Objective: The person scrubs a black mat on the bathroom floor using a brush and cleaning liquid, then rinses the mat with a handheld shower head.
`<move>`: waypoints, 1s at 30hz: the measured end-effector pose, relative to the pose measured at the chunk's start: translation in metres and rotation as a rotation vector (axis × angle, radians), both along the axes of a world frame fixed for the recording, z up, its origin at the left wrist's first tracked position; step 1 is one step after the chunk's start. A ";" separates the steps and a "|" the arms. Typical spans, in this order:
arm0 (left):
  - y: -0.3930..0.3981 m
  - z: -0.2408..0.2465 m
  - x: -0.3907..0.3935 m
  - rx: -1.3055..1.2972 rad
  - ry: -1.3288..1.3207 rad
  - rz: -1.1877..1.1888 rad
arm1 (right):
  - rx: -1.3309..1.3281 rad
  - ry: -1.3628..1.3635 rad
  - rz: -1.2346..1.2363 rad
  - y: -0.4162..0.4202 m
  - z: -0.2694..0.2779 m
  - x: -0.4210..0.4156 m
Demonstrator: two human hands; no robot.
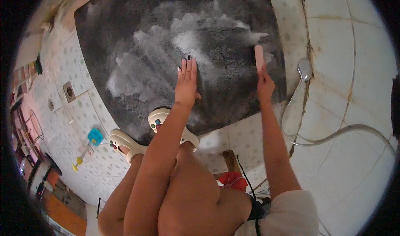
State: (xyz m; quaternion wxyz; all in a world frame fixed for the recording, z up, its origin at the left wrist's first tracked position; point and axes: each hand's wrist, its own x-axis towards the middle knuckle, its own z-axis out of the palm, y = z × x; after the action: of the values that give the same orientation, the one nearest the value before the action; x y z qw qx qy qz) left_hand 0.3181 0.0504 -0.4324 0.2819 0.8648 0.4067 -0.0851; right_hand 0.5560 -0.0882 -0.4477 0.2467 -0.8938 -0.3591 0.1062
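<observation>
A large dark mat (225, 101) lies on the tiled floor, with whitish, foam-like streaks spread across its middle. My left hand (186, 82) rests palm down on the mat, fingers extended, holding nothing. Off to its right, my right hand (265, 84) grips a pink brush (259, 56) by its lower end, near the mat's right side. Whether the brush touches the mat cannot be told, and its bristles are hidden. My feet, in cream clogs (160, 115) with coloured charms, are at the mat's near edge.
A shower head (304, 68) with its hose (340, 131) lies right of the mat beside the tiled wall. At left are a floor drain (69, 91) and a clear bottle (89, 150) with a blue base and yellow top. A red object (234, 181) is near my legs.
</observation>
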 end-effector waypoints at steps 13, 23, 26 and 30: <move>0.003 -0.011 -0.033 -0.027 -0.187 -0.018 | -0.090 0.050 0.055 -0.083 -0.005 -0.049; 0.015 0.014 -0.146 0.242 -0.092 0.267 | 0.095 0.126 0.161 0.021 -0.002 -0.132; 0.018 0.011 -0.150 0.151 -0.089 0.310 | 0.120 -0.044 0.199 0.129 -0.014 -0.108; 0.018 -0.002 -0.162 0.044 -0.036 0.269 | -0.104 0.130 0.199 0.144 0.001 -0.117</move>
State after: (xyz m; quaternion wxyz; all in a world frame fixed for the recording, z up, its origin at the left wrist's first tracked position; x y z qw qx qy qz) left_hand 0.1561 0.0681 -0.4343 0.2789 0.8099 0.5156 -0.0223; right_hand 0.4392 0.0558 -0.4467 0.2112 -0.8566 -0.4232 0.2061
